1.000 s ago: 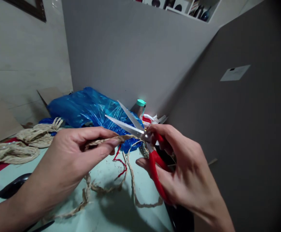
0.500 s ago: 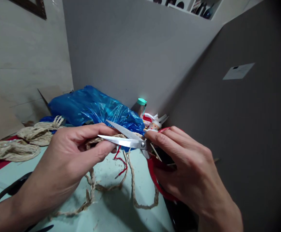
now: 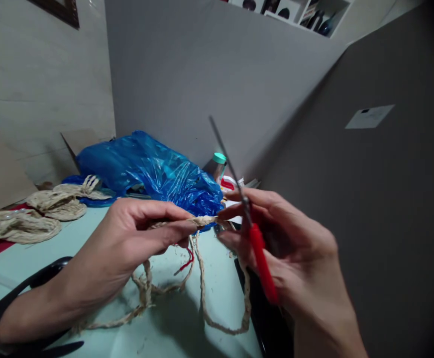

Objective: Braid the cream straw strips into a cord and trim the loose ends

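A beige braided cord (image 3: 204, 220) is pinched between the thumb and fingers of my left hand (image 3: 138, 243), and its short end runs to the fingertips of my right hand (image 3: 291, 248). Scissors with red handles (image 3: 262, 263) rest in my right hand, blades pointing up and seen edge-on. More of the cord hangs below in loops over the pale green tabletop (image 3: 127, 343). A thin red string (image 3: 190, 259) dangles under my left fingertips.
Behind my hands lies a blue plastic bag (image 3: 146, 164), with a green-lidded bottle (image 3: 219, 166) beside it. Beige cord bundles (image 3: 19, 226) lie on red material at the left. A black-handled tool (image 3: 49, 273) is near my left forearm.
The scissors have swung from pointing left over my left fingers to pointing up. My right fingertips now meet the cord end, and my left hand has shifted slightly right.
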### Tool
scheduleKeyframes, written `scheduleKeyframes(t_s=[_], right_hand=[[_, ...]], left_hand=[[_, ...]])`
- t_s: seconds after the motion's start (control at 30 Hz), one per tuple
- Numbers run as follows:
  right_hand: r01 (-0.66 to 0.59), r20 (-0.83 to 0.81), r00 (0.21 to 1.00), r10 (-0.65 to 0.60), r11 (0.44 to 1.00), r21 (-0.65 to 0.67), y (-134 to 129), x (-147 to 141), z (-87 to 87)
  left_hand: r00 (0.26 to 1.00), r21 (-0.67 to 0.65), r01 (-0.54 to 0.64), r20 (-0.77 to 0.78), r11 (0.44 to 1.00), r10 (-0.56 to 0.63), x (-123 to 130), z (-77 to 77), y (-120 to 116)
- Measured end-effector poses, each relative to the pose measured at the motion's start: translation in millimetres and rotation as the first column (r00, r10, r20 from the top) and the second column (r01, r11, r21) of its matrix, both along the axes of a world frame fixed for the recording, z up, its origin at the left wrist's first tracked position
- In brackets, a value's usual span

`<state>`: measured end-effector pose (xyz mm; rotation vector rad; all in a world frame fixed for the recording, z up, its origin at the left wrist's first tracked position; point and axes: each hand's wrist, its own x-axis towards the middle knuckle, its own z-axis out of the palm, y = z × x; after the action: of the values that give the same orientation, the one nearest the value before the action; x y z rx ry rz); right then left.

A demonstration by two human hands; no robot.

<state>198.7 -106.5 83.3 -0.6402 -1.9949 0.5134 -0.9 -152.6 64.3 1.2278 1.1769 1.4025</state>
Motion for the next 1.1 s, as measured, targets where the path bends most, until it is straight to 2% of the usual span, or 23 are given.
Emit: scheduleKeyframes(t_s=[0.07,0.13,0.23,0.37,0.47,0.6,0.7,0.87,1.0,1.1], right_hand=[[-0.079,0.005,0.997,0.08,0.993,-0.083,1.9,-4.8,-4.2],[-0.103,-0.012,0.995,0.103,0.986,-0.13,5.7,-7.2,-7.4],[-0.105,-0.138,0.987,0.082,0.98,-0.169,11.4,-4.3,-6.7],[-0.08,-0.279,0.96,0.031,0.983,-0.166,13.3,3.4,1.0],[-0.088,-0.312,0.95,0.02,0.974,-0.207,15.0,6.6,3.6],[-0.129,-0.339,0.94,0.043,0.963,-0.236,24.0,9.4,-0.2],[-0.189,-0.36,0.929,0.086,0.946,-0.262,32.9,9.4,-5.0],[-0.327,-0.403,0.901,0.162,0.865,-0.382,41.3,4.3,-11.5],[-0.347,-0.401,0.901,0.164,0.826,-0.444,41.4,1.7,-13.2],[-0.329,-0.405,0.904,0.135,0.825,-0.459,41.2,1.7,-13.6]], left_hand=[[1.0,0.011,0.002,-0.017,1.0,-0.002,-0.6,-3.1,-0.8],[0.999,-0.017,0.031,0.028,0.999,-0.031,-1.7,-4.7,-1.5],[0.99,-0.062,0.097,0.107,0.993,-0.09,-3.2,-3.3,-1.0],[0.983,-0.076,0.181,0.057,0.981,-0.177,-4.1,0.6,0.1],[0.976,-0.088,0.215,0.037,0.973,-0.213,-3.9,2.1,-0.2],[0.967,-0.092,0.236,0.123,0.967,-0.224,-3.0,2.0,-1.5],[0.968,-0.087,0.211,0.153,0.974,-0.196,-3.7,0.6,-3.4],[0.995,0.017,0.092,0.027,0.996,-0.092,-5.0,0.9,-8.9],[0.999,0.07,0.027,-0.048,0.997,-0.024,-4.7,3.6,-11.1],[0.995,0.093,0.016,-0.099,0.996,-0.007,-5.9,2.7,-9.7]])
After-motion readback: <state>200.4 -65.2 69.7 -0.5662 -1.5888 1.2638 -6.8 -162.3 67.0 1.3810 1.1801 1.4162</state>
